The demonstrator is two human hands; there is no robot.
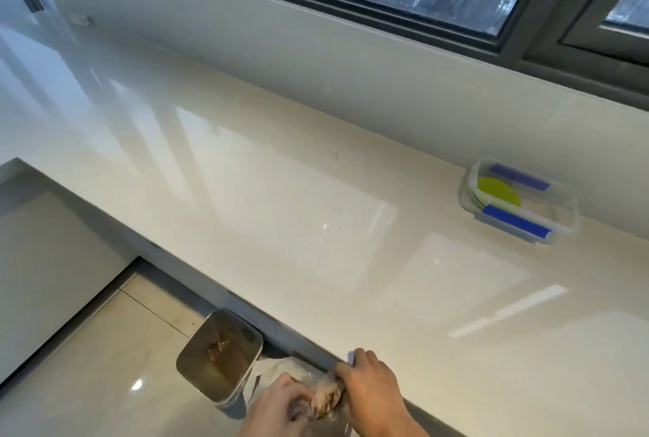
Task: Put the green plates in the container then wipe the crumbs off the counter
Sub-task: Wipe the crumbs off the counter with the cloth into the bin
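soft crumb-stained tissue (325,398) at 6 o'clock off the worktop (316,226) edge, limp and light, both hands (281,405) (372,387) clenched on its ends.

Lime-green plates (498,193) inside a clear container (562,222) with blue clips (516,223), near the cream counter's (316,226) back edge; brown-stained white cloth (325,398) off its front edge

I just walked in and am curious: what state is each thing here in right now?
green plates: inside container
container: lid off
counter: looks wiped
bin: open
soiled tissue: gripped by both hands
left hand: closed
right hand: closed
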